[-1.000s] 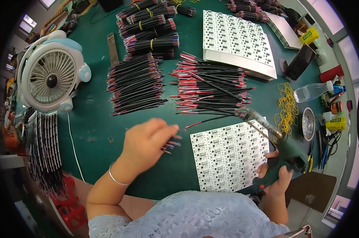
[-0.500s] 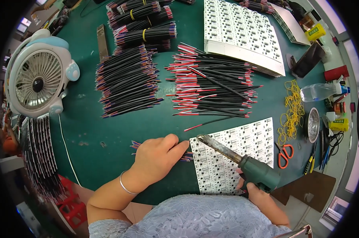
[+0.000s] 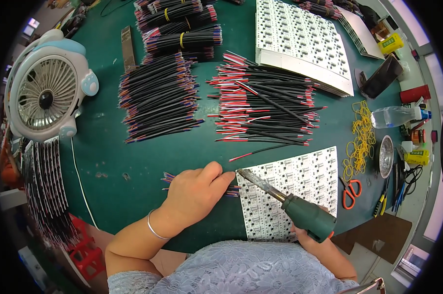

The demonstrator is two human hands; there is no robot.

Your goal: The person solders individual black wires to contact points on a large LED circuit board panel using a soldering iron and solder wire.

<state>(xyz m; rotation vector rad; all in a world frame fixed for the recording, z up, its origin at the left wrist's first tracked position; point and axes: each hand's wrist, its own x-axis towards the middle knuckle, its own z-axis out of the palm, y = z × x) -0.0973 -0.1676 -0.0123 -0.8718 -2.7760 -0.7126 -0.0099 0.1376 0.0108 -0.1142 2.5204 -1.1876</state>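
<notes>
My left hand (image 3: 194,195) is closed over a few short cables (image 3: 233,191) with purple-blue and red ends, lying at the left edge of a white circuit board panel (image 3: 275,210). Its thumb and forefinger come together near the panel's upper left corner; what they pinch there is mostly hidden. My right hand (image 3: 313,242) grips a green soldering gun (image 3: 308,216), which hides part of the fingers. The gun's dark metal tip points up and left, over that same corner, close to my left fingertips. Whether the tip touches anything, I cannot tell.
Beyond the panel lie black cables with red and white ends (image 3: 265,105) and a second pile (image 3: 158,98). Stacked circuit boards (image 3: 304,41) stand behind. On the right are yellow rubber bands (image 3: 359,139), orange-handled scissors (image 3: 349,192) and a metal bowl (image 3: 386,157). A fan (image 3: 46,98) stands left.
My right hand has shifted the soldering gun to the left, its tip nearer my left fingertips. The left hand stays nearly in place on the cables.
</notes>
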